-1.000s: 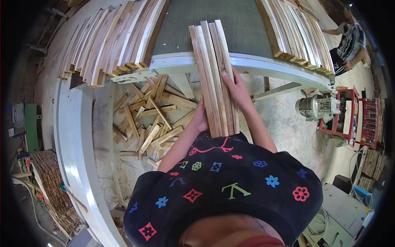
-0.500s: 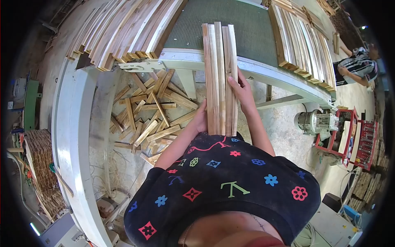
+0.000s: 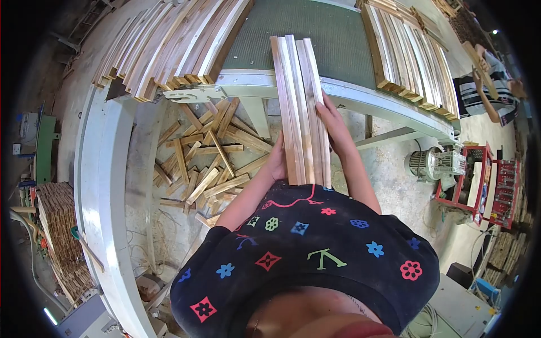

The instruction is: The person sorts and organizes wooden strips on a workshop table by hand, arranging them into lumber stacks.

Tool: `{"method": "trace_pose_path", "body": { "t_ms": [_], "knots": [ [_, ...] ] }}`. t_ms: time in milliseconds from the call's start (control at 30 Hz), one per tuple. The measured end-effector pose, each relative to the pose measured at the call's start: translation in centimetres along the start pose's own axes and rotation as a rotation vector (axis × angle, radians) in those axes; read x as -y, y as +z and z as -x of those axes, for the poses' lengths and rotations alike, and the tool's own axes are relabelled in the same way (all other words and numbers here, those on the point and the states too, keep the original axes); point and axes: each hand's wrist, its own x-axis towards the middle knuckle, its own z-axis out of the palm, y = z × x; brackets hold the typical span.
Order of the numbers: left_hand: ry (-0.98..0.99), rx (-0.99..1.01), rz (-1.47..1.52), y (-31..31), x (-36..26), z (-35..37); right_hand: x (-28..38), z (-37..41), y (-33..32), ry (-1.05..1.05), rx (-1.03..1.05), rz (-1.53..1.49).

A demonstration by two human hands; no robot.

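Between my two hands is a small bundle of long wooden strips [image 3: 301, 118], its near end close to my shirt and its far end over the edge of the green belt. My left hand [image 3: 276, 160] presses on the bundle's left side, its fingers partly hidden by the wood. On the right side, my right hand [image 3: 332, 121] grips the strips, with the thumb along the outer one. The strips lie side by side, pale and brown in tone.
The green conveyor belt [image 3: 304, 34] has a white metal frame. Rows of strips stand at its left [image 3: 180, 45] and right [image 3: 408, 56]. Offcuts [image 3: 208, 152] litter the floor below. A motor [image 3: 425, 163] and red rack [image 3: 496, 186] are at right. Another person [image 3: 487, 84] holds a board.
The strips in my hands have tilted slightly, their far end shifting left, and they sit closer together. At the right, the other person has lifted a board into view.
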Motion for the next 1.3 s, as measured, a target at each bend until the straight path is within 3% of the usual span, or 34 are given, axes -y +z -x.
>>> {"method": "trace_pose_path", "body": {
  "t_ms": [100,167,200,333,400,433,600,733,1167,1300],
  "knots": [
    [0.15,0.068,-0.014,4.8,-1.1,0.7,2.6,0.6,-0.4,-0.078,0.078,0.093],
    [0.178,0.292,0.125,6.6,-2.4,1.0,6.0,2.8,-0.6,-0.136,0.144,0.245],
    [0.2,0.404,0.19,7.4,-3.3,1.1,8.1,4.2,-0.6,-0.206,0.219,0.34],
    [0.259,0.519,0.259,11.1,-6.3,1.4,16.6,9.6,1.3,-0.567,0.477,0.778],
    [0.303,0.485,0.228,12.4,-7.1,1.4,17.8,10.9,3.1,-0.698,0.424,0.865],
    [0.402,0.134,-0.066,12.4,-7.5,1.2,17.6,10.9,3.7,-0.742,0.382,0.884],
    [0.492,0.131,-0.05,14.4,-8.9,1.1,16.2,10.0,5.6,-0.878,0.163,0.888],
    [0.501,0.112,-0.128,13.4,-9.3,0.6,15.7,9.0,5.5,-0.971,0.136,0.971],
    [0.464,0.133,-0.085,13.1,-8.8,1.7,16.4,9.8,6.5,-0.845,0.164,1.173],
    [0.401,0.257,0.007,13.5,-7.9,2.2,15.0,9.6,7.1,-0.986,-0.03,1.296]
  ]
}}
